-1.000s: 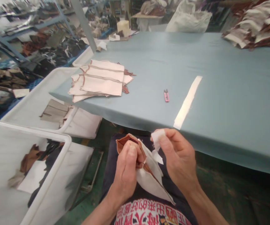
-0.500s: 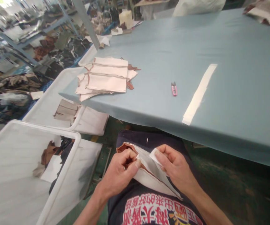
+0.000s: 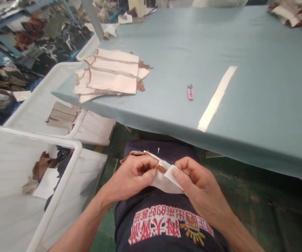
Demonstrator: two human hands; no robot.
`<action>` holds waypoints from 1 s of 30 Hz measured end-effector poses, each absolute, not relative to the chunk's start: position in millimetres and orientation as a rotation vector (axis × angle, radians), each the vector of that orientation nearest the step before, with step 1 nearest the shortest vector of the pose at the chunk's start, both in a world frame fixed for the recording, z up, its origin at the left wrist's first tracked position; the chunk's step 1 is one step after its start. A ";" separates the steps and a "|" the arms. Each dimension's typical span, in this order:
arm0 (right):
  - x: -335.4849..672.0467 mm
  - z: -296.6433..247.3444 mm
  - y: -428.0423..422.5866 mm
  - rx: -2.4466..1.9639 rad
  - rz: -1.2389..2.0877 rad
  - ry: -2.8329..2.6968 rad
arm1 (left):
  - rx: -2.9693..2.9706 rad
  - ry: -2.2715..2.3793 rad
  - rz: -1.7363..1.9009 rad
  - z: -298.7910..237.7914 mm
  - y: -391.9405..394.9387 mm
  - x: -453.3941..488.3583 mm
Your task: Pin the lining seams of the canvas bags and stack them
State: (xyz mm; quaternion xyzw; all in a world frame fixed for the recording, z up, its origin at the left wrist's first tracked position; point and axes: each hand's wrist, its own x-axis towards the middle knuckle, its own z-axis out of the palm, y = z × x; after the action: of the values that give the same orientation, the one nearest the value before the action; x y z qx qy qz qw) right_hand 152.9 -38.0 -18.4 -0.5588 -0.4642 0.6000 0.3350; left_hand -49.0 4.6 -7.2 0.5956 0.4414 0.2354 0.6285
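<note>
we are holding the cream fabric piece (image 3: 163, 182) over our lap, just below the edge of the table (image 3: 258, 87): our left hand (image 3: 131, 175) is clenching its brown-trimmed end at 9 o'clock, our right hand (image 3: 199, 183) is pinching the white flap at 3 o'clock. if we are tugging unevenly, the flap could be slipping free or the seam tearing; the pink snips (image 3: 190, 92) are lying at 12 o'clock, well apart.

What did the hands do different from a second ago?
The right hand lowered the white flap it had lifted and moved in toward the left hand. Both now pinch the fabric piece close together, and it looks more bunched up. Neither hand let go. The stack of pieces, pink snips and tape strip lie on the table as before.
</note>
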 end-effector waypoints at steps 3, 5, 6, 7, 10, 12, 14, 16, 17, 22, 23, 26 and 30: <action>155.7 -6.4 -34.5 -1.496 1.456 -1.302 | 1.249 0.961 0.549 -4.2 9.2 -49.7; 156.2 1.2 -33.3 -1.498 1.385 -1.355 | 1.172 0.939 0.558 -1.6 12.0 -49.3; 156.1 4.2 -33.1 -1.498 1.353 -1.374 | 1.133 0.928 0.558 -0.1 13.2 -48.6; 155.7 6.6 -33.0 -1.500 1.323 -1.387 | 1.094 0.915 0.558 1.5 14.2 -47.5; 154.0 12.0 -32.3 -1.514 1.221 -1.393 | 0.992 0.887 0.557 5.7 16.0 -43.9; 152.8 15.7 -30.3 -1.525 1.176 -1.389 | 0.967 0.886 0.562 7.3 16.7 -42.0; 151.7 19.5 -27.5 -1.530 1.176 -1.390 | 0.985 0.885 0.571 7.8 17.4 -40.9; 151.1 22.1 -24.8 -1.529 1.177 -1.401 | 1.025 0.878 0.581 7.9 18.3 -40.1; 151.0 22.5 -24.0 -1.529 1.169 -1.411 | 1.046 0.876 0.586 8.1 18.8 -39.9; 150.8 18.7 -23.4 -1.573 1.178 -1.447 | 1.109 0.899 0.581 9.0 20.1 -40.4; 150.6 17.9 -23.4 -1.582 1.184 -1.450 | 1.108 0.907 0.575 8.7 20.0 -41.0; 149.7 17.4 -22.4 -1.587 1.189 -1.456 | 1.085 0.921 0.551 7.0 19.2 -43.9; 149.1 17.6 -21.7 -1.598 1.208 -1.450 | 1.065 0.913 0.528 6.2 18.1 -46.3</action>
State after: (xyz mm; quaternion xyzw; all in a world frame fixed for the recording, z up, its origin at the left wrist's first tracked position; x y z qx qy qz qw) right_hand 149.1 -21.7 17.6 -0.6104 -0.5538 0.4615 0.3282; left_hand -46.3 18.1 6.2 0.4841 0.4147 0.2401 0.7321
